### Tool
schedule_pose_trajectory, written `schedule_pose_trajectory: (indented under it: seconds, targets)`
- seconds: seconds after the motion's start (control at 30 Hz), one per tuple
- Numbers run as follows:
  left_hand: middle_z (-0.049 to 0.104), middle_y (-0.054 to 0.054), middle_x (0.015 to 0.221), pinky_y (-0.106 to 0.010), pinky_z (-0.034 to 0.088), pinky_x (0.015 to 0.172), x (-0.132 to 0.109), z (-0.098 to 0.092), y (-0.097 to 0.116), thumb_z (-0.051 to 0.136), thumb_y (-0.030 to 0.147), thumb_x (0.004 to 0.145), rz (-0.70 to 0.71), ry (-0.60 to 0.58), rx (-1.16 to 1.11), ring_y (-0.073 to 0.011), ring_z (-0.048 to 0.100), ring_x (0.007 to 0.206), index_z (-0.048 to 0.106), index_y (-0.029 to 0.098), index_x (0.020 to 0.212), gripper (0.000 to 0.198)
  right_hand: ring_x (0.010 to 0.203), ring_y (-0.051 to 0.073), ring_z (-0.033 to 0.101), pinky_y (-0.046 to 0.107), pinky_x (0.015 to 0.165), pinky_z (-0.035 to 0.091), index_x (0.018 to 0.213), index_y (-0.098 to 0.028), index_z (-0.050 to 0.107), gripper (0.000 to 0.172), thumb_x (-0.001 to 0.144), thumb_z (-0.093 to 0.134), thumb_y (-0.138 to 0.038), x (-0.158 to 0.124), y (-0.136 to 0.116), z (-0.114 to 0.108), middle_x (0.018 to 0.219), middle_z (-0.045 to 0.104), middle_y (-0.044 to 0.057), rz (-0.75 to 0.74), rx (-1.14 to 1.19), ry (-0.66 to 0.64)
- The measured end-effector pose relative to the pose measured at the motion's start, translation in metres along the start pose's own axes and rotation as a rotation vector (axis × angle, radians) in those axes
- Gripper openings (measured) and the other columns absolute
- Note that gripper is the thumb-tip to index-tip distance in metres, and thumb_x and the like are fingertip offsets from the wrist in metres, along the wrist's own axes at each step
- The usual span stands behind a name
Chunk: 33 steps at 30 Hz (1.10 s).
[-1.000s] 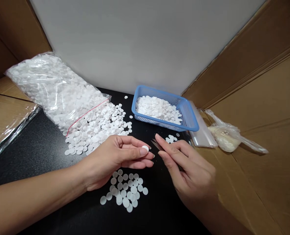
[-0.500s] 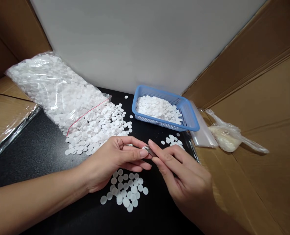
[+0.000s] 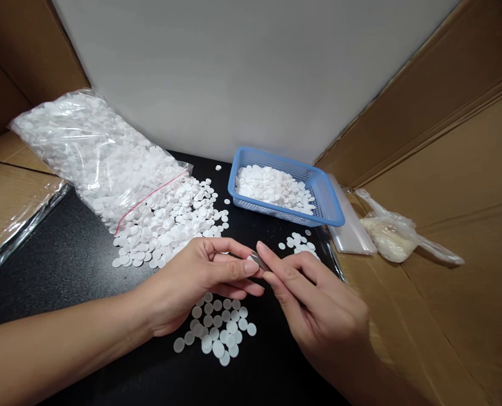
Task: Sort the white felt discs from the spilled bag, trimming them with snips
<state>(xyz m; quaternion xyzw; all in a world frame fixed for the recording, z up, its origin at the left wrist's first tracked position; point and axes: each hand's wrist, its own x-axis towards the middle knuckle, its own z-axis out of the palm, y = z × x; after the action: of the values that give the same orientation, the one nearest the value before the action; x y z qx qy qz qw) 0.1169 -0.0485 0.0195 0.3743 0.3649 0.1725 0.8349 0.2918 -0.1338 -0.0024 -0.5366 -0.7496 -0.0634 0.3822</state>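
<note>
Thumb and fingertips of my left hand (image 3: 196, 276) pinch a small white disc (image 3: 252, 258) by its edge, the other fingers stretched out below. My right hand (image 3: 322, 307) grips a thin, flat, dark grey blade-like piece (image 3: 260, 263) between thumb and forefinger. Its tip meets the disc; whether it goes under a layer, I cannot tell. Beneath my hands a loose group of translucent white discs (image 3: 218, 348) lies on the black tabletop (image 3: 119, 375). Behind my left wrist spreads a heap of white discs (image 3: 166, 225).
A large clear bag (image 3: 86, 146) spills discs at the left. The blue basket (image 3: 276, 210) at the back holds more discs, with a few loose discs (image 3: 299, 242) in front. Right of it lie flat plastic bags (image 3: 355, 239) and a knotted bag (image 3: 392, 239). Cardboard (image 3: 458, 169) walls both sides.
Both hands stay nearly in place, still holding the disc and the grey piece. My left fingertips have shifted very slightly; the discs on the tabletop lie as before.
</note>
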Motion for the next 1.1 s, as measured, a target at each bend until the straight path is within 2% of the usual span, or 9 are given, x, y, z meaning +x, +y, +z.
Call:
schedule_pose_trajectory:
  seconds: [0.6, 0.87, 1.1]
  targets:
    - [0.078, -0.003, 0.08, -0.022, 0.052, 0.075, 0.001, -0.001, 0.002, 0.086, 0.034, 0.072, 0.02, -0.022, 0.055, -0.0158, 0.074, 0.081, 0.075, 0.018, 0.083, 0.023, 0.06, 0.009, 0.058, 0.02, 0.057, 0.047, 0.135, -0.021, 0.063, 0.044, 0.094, 0.057, -0.007, 0.0, 0.0, -0.003, 0.075, 0.064, 0.0, 0.016, -0.008, -0.01]
    - [0.078, -0.004, 0.084, -0.022, 0.053, 0.078, 0.0, -0.003, 0.005, 0.083, 0.032, 0.077, 0.048, -0.049, 0.11, -0.0147, 0.073, 0.084, 0.077, 0.017, 0.087, 0.018, 0.058, 0.008, 0.057, 0.019, 0.055, 0.045, 0.129, -0.019, 0.067, 0.038, 0.094, 0.058, -0.007, 0.003, -0.001, -0.005, 0.072, 0.064, 0.0, -0.004, -0.052, -0.015]
    - [0.079, -0.007, 0.084, -0.025, 0.054, 0.076, 0.001, -0.007, 0.01, 0.083, 0.03, 0.076, 0.054, -0.07, 0.14, -0.0177, 0.074, 0.083, 0.076, 0.016, 0.094, 0.025, 0.053, 0.008, 0.051, 0.02, 0.053, 0.041, 0.12, -0.019, 0.073, 0.03, 0.095, 0.059, -0.01, 0.005, 0.005, -0.008, 0.065, 0.06, -0.002, -0.025, -0.159, -0.02]
